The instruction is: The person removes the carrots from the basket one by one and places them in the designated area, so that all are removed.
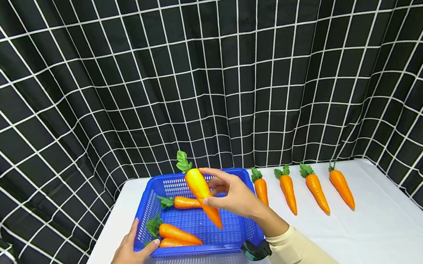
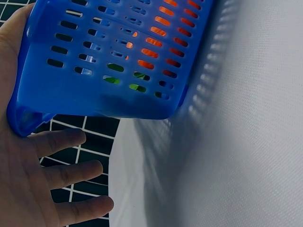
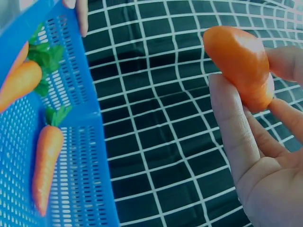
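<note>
In the head view, my right hand pinches an orange carrot with a green leafy top, lifted over the blue plastic basket. The carrot tilts, leaves up and tip down. From the right wrist, the carrot shows between thumb and fingers, its leaves hidden. My left hand holds the basket's near left corner, thumb over the rim; the left wrist view shows three of its fingers extended below the basket wall. Inside the basket lie three carrots, one farther back and two near the front.
Right of the basket, several carrots lie in a row on the white table, leaves pointing away. A black curtain with a white grid stands behind the table and along both sides. A dark band sits at my right wrist.
</note>
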Demonstrator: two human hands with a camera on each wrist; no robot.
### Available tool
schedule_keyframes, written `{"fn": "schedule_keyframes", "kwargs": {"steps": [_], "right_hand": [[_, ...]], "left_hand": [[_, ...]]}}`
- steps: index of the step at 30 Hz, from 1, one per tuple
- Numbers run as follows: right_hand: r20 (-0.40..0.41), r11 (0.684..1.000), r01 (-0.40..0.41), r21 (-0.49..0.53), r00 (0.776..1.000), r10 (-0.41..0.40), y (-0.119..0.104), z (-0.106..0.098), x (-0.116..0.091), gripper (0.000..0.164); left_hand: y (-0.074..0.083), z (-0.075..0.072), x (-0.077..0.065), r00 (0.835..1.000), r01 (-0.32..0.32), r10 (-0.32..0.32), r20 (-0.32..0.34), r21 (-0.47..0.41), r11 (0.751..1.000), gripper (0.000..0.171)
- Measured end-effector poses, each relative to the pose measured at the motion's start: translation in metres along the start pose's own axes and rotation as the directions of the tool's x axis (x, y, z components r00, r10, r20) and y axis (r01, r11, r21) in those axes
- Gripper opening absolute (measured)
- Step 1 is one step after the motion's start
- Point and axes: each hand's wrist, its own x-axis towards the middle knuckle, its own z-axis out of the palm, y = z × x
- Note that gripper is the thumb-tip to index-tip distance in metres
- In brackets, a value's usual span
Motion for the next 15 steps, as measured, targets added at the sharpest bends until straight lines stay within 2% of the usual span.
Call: {"fn": "schedule_keyframes", "kwargs": {"steps": [5, 11, 15], "right_hand": [[-0.022, 0.999, 0.036, 0.017, 0.999, -0.035, -0.023, -0.002, -0.020, 0.064], [-0.073, 0.998, 0.054, 0.037, 0.996, -0.052, -0.005, -0.009, -0.036, 0.065], [-0.114, 0.999, 0.016, 0.045, 0.993, -0.011, -0.006, -0.012, -0.047, 0.068]], "left_hand": [[0.001, -0.001, 0.000, 1.000, -0.004, 0.004, 0.003, -0.002, 1.000, 0.102], [0.002, -0.001, 0.000, 1.000, -0.004, 0.004, 0.011, -0.002, 1.000, 0.102], [0.003, -0.003, -0.001, 1.000, -0.005, 0.005, 0.012, -0.007, 1.000, 0.102]]}}
